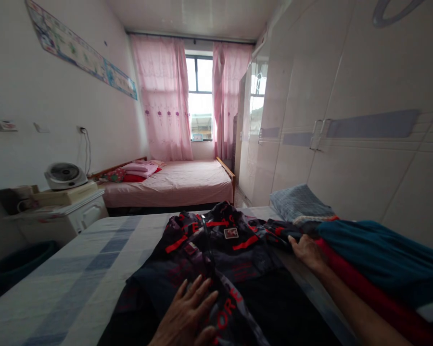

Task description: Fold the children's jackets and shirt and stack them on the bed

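A black jacket (234, 269) with red lettering, a zipper down the front and a small square patch lies spread on the near bed. My left hand (187, 312) rests flat on the jacket's front, its fingers spread apart. Off to the right, the jacket's sleeve (279, 233) reaches out sideways, and my right hand (305, 250) grips it near the end with the thumb and fingers closed. The jacket's lower part runs out of the frame at the bottom.
Beside my right arm lie a teal garment (386, 259), a red cloth (353, 283) and a grey folded cloth (299, 199). The striped bed sheet (82, 269) spreads to the left. Beyond stand a cabinet (82, 216) with a fan (65, 175), a pink bed (187, 182) and a white wardrobe (299, 96).
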`<move>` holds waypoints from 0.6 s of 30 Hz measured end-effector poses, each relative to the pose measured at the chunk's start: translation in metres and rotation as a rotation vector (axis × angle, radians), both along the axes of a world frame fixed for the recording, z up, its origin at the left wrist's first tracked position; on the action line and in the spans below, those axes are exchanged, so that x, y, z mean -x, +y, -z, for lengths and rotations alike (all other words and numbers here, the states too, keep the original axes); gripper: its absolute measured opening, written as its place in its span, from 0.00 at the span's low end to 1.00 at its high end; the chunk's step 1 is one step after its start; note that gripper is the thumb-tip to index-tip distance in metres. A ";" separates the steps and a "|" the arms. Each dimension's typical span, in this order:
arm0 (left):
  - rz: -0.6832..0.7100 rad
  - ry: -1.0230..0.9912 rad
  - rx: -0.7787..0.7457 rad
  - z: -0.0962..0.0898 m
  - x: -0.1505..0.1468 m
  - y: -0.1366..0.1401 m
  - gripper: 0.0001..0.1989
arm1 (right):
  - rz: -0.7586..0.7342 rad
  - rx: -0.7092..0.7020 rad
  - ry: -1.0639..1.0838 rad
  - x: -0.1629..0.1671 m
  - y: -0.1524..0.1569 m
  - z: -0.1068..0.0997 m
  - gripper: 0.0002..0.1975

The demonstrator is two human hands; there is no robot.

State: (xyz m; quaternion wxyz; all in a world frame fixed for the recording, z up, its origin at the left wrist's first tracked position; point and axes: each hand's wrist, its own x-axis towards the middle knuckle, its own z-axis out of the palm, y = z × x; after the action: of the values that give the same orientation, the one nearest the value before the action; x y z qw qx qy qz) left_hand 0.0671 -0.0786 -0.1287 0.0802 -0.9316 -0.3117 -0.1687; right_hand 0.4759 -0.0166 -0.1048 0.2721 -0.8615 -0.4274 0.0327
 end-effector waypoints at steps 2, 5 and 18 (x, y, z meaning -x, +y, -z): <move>0.013 0.041 0.020 0.010 0.002 0.001 0.29 | 0.023 -0.014 0.048 -0.003 0.005 0.002 0.23; 0.001 0.076 0.124 0.011 0.005 0.005 0.29 | 0.018 -0.116 0.117 -0.005 0.012 -0.006 0.20; -0.335 -1.032 0.735 0.025 0.020 0.009 0.26 | -0.977 -0.437 0.202 0.144 -0.055 -0.094 0.18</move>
State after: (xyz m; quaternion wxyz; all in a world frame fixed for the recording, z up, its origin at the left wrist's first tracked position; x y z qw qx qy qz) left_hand 0.0467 -0.0691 -0.1536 -0.3781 -0.6365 -0.4884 -0.4619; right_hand 0.3315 -0.0719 -0.0113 0.4377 -0.4787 -0.7465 0.1484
